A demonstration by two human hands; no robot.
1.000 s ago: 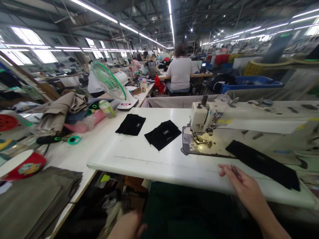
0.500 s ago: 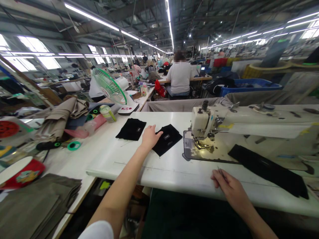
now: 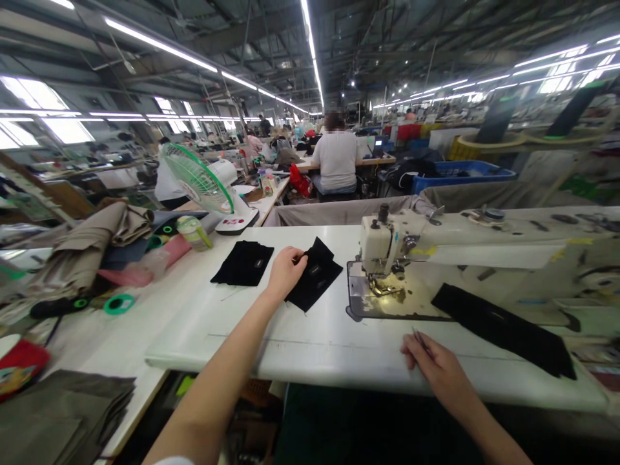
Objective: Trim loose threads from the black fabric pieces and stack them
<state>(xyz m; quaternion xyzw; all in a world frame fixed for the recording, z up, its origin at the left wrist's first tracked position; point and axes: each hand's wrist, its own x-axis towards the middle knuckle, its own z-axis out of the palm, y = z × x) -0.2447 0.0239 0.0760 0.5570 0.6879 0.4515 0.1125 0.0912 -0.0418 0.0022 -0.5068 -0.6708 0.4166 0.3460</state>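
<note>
My left hand [image 3: 287, 274] pinches the edge of a black fabric piece [image 3: 317, 278] with a small label on it, which lies on the white sewing table [image 3: 310, 342]. Left of that hand rests another stack of black fabric pieces [image 3: 239, 263], with a similar label. Low over the table's front edge, my right hand [image 3: 433, 361] is closed around a thin pointed metal tool [image 3: 420, 340]; whether it is tweezers or thread snips I cannot tell. A sewing machine [image 3: 382, 248] stands beyond the right hand. To the right lies a long black fabric strip [image 3: 504, 329].
A green fan [image 3: 203, 177] stands at the back left. Folded fabric [image 3: 92, 239], a thread spool [image 3: 119, 303] and a grey-brown fabric stack [image 3: 62, 413] cover the left side table. A person in a white top [image 3: 336, 158] sits ahead, near a blue bin [image 3: 465, 177].
My left hand has gone from reaching over the black fabric piece with fingers apart to pinching its edge, lifting a corner. The right hand keeps its tool. The view has shifted slightly.
</note>
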